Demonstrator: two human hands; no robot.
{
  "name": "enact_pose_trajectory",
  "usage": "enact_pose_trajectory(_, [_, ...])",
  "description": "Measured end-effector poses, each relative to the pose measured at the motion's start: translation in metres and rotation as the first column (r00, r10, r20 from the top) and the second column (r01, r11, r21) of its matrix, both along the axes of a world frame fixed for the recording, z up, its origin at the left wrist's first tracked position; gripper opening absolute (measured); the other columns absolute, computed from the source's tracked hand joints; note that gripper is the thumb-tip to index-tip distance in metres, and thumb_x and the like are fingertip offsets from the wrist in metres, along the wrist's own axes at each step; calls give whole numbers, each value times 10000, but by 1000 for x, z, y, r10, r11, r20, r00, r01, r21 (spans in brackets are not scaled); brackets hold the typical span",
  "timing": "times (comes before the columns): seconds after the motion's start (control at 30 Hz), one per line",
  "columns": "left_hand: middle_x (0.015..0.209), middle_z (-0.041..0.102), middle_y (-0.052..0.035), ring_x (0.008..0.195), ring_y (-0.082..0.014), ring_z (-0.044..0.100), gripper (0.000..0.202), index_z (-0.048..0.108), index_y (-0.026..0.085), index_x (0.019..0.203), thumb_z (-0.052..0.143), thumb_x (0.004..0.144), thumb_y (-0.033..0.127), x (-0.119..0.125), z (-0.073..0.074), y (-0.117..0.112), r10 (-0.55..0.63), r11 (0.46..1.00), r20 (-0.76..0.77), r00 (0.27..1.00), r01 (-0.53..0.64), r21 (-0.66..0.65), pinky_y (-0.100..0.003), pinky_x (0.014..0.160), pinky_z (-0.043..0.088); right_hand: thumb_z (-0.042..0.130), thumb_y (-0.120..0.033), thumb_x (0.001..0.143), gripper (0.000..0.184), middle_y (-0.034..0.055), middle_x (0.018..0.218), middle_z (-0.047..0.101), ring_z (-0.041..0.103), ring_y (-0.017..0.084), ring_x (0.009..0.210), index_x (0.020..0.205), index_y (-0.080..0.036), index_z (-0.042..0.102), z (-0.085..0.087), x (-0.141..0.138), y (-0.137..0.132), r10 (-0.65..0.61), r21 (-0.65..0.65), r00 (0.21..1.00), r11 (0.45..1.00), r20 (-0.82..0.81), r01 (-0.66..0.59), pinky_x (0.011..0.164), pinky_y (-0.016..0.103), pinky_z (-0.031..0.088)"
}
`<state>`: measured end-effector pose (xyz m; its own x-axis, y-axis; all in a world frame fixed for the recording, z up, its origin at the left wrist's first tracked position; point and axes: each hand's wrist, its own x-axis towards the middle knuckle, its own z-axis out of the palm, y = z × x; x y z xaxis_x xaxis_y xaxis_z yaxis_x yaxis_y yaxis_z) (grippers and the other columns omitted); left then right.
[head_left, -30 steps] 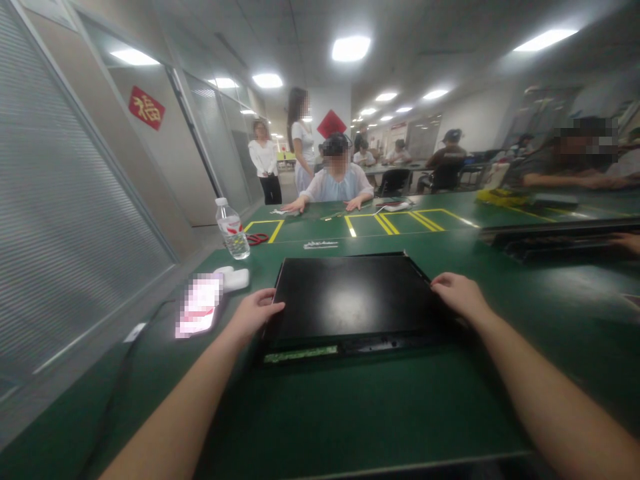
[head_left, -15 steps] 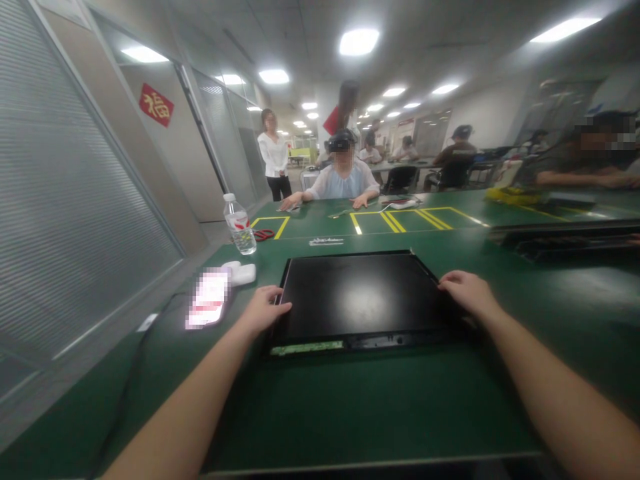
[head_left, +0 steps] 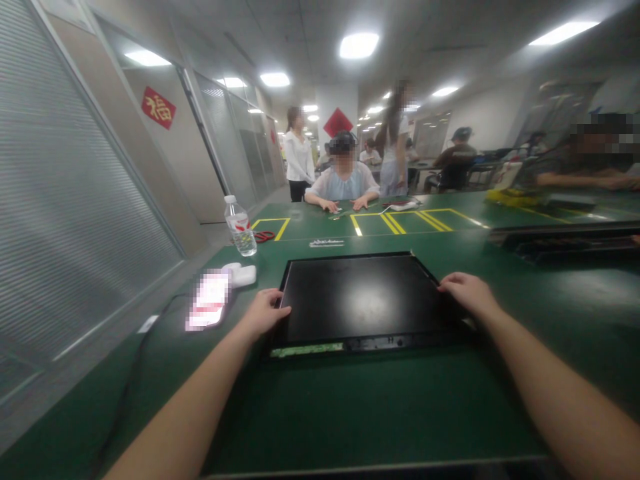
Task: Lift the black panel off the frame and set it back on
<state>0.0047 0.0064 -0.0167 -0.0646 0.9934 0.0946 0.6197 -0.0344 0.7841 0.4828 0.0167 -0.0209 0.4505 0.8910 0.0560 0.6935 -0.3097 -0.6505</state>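
A black display panel [head_left: 360, 300] lies face up on the green table [head_left: 380, 413] in front of me. Along its near edge a green circuit strip [head_left: 307, 349] shows at the left. My left hand [head_left: 265, 313] grips the panel's left edge, thumb on top and the other fingers at the side. On the opposite side, my right hand [head_left: 467, 293] pinches the right edge, its fingertips partly hidden. The panel looks flat on the table, though its underside cannot be seen.
Left of the panel are a lit phone [head_left: 210, 300], a white case [head_left: 243, 275], a water bottle [head_left: 241, 227] and red-handled scissors [head_left: 264, 236]. A cable [head_left: 133, 373] runs along the left. Black frames [head_left: 570, 243] lie at right. A person [head_left: 343, 180] sits opposite.
My hands and the panel have stayed put. The seated person opposite has brought one hand inward. Behind, one standing person has shifted right and another has walked to the right.
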Motion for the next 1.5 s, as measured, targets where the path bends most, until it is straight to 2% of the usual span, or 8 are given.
enact_pose_trajectory(0.13, [1014, 716, -105, 1104, -340, 637, 120, 734, 188, 731, 754, 635, 257, -2, -3, 3, -45, 999, -88, 995, 43, -18, -432, 972, 493, 615, -250, 759, 149, 47, 790, 763, 644, 195, 732, 727, -203, 753, 0, -1, 0, -3, 23, 1000, 1000, -20, 4, 618, 278, 410])
enact_pose_trajectory(0.3, [1289, 652, -154, 1246, -354, 581, 294, 752, 165, 866, 780, 607, 300, -4, -9, 6, 12, 999, -91, 996, -15, -31, -433, 1032, 471, 625, -244, 746, 137, 39, 763, 757, 641, 197, 722, 688, -215, 745, -1, 0, -1, 19, 41, 999, 999, 29, -20, 615, 280, 403])
enact_pose_trajectory(0.4, [1364, 610, -169, 1268, -348, 572, 339, 755, 158, 924, 775, 615, 295, -4, -11, 7, 17, 999, -84, 996, -21, -43, -433, 1052, 460, 627, -241, 743, 135, 36, 753, 752, 641, 197, 720, 681, -218, 745, -3, 0, 0, 28, 51, 999, 998, 45, -30, 622, 282, 408])
enact_pose_trajectory(0.9, [1383, 603, -194, 1300, -362, 572, 326, 748, 137, 944, 759, 636, 245, -2, -8, 6, 25, 999, -158, 987, -31, -36, -449, 1081, 453, 633, -226, 736, 117, 33, 763, 749, 653, 209, 761, 683, -222, 737, -6, 1, 0, 47, 77, 997, 996, 63, -52, 657, 288, 429])
enact_pose_trajectory(1.17, [1435, 553, -200, 1359, -334, 533, 381, 732, 109, 1075, 695, 727, 258, 3, -5, 4, 16, 997, -314, 949, -38, -63, -398, 1149, 394, 631, -214, 784, 112, 43, 799, 741, 645, 194, 744, 749, -217, 737, -6, -4, -1, 80, 63, 973, 993, 218, -96, 657, 277, 422])
enact_pose_trajectory(1.37, [1428, 554, -189, 1361, -324, 532, 400, 728, 117, 1086, 691, 719, 270, 1, -8, 6, 19, 998, -327, 945, -40, -58, -384, 1171, 366, 607, -209, 811, 142, 46, 833, 748, 645, 188, 742, 793, -216, 748, -8, -5, -2, 102, 55, 958, 991, 268, -121, 637, 270, 415])
enact_pose_trajectory(1.5, [1429, 548, -182, 1350, -318, 535, 482, 720, 130, 1169, 687, 718, 298, -1, -11, 7, 3, 998, -308, 951, -23, -60, -392, 1154, 382, 604, -209, 813, 146, 48, 846, 749, 649, 189, 757, 809, -212, 749, -7, -6, -4, 96, 40, 960, 993, 263, -110, 646, 269, 417])
